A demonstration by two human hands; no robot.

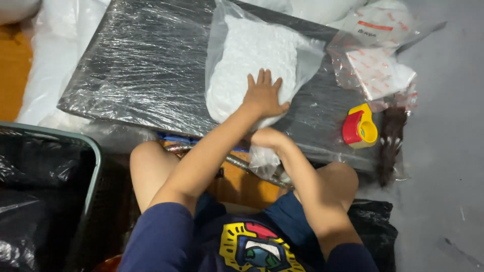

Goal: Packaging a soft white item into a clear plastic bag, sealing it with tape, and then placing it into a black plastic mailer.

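A clear plastic bag (pixel 229 35) holding a white textured fabric item (pixel 247 65) lies on a black board wrapped in cling film (pixel 141 65). My left hand (pixel 263 94) lies flat on the white item, fingers spread. My right hand (pixel 266 138) is closed on the bag's lower end at the board's near edge. I sit with bare knees under the board.
A red and yellow tape dispenser (pixel 360 127) sits on the board's right part. Packaged white items (pixel 379 70) lie at the upper right, a dark furry piece (pixel 389 143) below them. A green-rimmed bin with a black bag (pixel 45 191) stands left. Grey floor (pixel 448 151) lies on the right.
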